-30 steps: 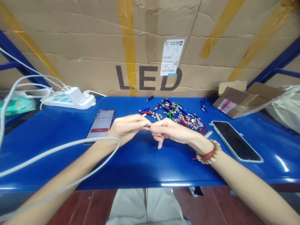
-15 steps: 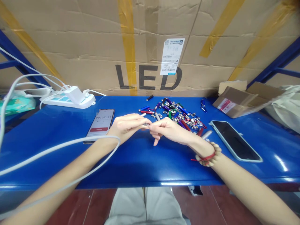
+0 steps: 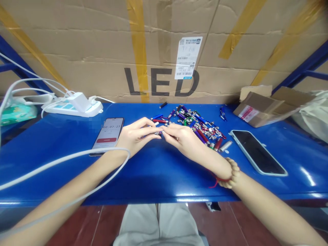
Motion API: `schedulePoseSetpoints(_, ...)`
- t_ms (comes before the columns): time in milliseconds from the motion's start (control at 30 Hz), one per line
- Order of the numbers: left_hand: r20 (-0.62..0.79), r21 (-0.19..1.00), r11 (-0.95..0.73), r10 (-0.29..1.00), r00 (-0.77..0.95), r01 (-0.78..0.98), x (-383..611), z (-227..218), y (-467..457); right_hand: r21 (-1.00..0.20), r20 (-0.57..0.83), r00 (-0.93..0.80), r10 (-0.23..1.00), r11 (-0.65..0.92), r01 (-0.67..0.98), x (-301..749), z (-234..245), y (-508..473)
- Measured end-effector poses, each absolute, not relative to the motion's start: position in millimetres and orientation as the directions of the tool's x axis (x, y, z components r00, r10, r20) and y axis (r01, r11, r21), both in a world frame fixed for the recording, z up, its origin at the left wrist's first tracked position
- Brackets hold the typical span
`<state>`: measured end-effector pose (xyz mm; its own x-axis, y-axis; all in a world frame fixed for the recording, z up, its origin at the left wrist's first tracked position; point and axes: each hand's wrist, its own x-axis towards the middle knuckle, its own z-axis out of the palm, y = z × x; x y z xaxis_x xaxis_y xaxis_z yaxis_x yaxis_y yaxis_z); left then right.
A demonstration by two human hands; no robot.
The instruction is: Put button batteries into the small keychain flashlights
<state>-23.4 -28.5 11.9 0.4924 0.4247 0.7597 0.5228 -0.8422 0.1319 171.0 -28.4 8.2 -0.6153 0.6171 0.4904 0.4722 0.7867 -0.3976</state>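
Mostly hidden, a small shiny piece is pinched in the left hand; the right hand leans close, whether gripping too I can't tell.

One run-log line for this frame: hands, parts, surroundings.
left hand: pinching small part; right hand: at same part, grip unclear; beyond: pile of coloured tubes; near left hand: lit phone; right: dark phone
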Motion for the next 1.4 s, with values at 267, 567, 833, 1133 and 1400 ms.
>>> schedulePoseSetpoints(267, 0.74, 0.12, -0.854, 0.417, 0.528, 0.506, -22, 8, -33, -0.261, 0.511, -0.589, 0.627, 0.765, 0.588, 166, 6, -36)
schedulePoseSetpoints(567, 0.771, 0.152, -0.841, 0.429, 0.47, 0.519, -15, 6, -34, -0.153, 0.548, -0.577, 0.606, 0.751, 0.643, 166, -1, -31)
schedulePoseSetpoints(833, 0.798, 0.109, -0.882, 0.353, 0.489, 0.459, -18, 0, -29, -0.163, 0.464, -0.582, 0.668, 0.71, 0.685, 164, 5, -36)
schedulePoseSetpoints(1133, 0.775, -0.014, -0.866, 0.307, 0.552, 0.501, -21, 2, -30, -0.079, 0.535, -0.569, 0.625, 0.707, 0.703, 166, 4, -34)
schedulePoseSetpoints(1400, 0.602, 0.696, -0.608, 0.784, 0.153, 0.382, -7, 5, -35, -0.052, 0.683, -0.51, 0.523, 0.731, 0.68, 169, 2, -29)
